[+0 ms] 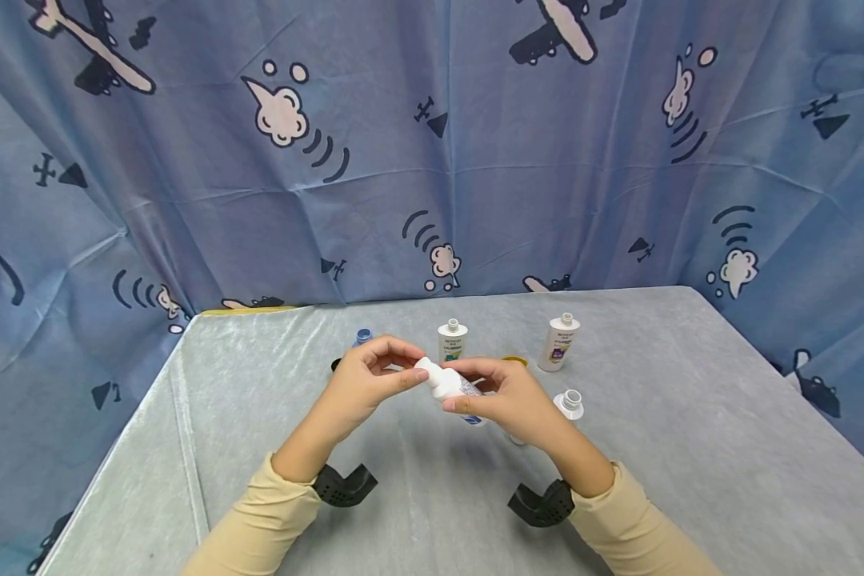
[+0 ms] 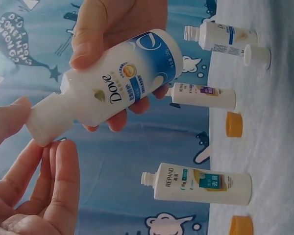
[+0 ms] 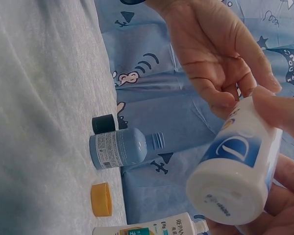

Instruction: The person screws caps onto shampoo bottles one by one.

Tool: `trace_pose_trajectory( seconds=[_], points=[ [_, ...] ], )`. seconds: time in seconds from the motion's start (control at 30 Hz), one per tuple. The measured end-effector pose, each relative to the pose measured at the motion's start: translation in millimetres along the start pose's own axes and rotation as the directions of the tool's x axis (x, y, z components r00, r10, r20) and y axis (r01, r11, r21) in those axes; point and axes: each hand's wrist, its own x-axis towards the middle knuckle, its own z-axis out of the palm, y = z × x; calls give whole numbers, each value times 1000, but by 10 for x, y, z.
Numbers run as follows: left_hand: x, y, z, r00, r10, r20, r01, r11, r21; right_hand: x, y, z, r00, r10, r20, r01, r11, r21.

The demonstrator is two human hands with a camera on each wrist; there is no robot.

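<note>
Our left hand pinches the cap; below it, our right hand grips the light-looking bottle mid-body, likely the surest hold.

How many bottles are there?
5: Dove bottle, in right hand; blue bottle, left; teal-labelled bottle, centre back; purple-labelled bottle, back right; blue-labelled bottle, near right.
</note>
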Motion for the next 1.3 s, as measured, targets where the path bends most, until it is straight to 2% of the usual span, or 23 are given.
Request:
trace_pose_trajectory(
  seconds=[0.23,0.43,0.53,0.73,0.9,1.03,1.3],
  points=[
    [-15,17,-10,998,31,58,-29,999,-26,-5,-7,-4,1000,15,5,-15,1000,13],
    [-22,5,-26,993,61,104,-61,998,-3,-6,-3,-2,1000,6,3,-6,1000,13],
    [-12,-12,-34,993,62,100,-62,998,-2,-4,4,-1,1000,2,8,-2,1000,23],
    [1,-25,-27,999,18,47,-17,1000,-26,-2,9,1,1000,-4,12,4,999,36],
    [1,-24,-20,999,17,32,-16,1000,-9,-2,3,2,1000,7,15,-8,1000,23],
    [-6,-19,-21,998,27,53,-26,1000,-16,1,-4,1,999,27,26,-28,999,30],
    [-22,-9,-53,988,92,125,-89,996,-26,9,3,-2,999,31,34,-32,999,37]
  ],
)
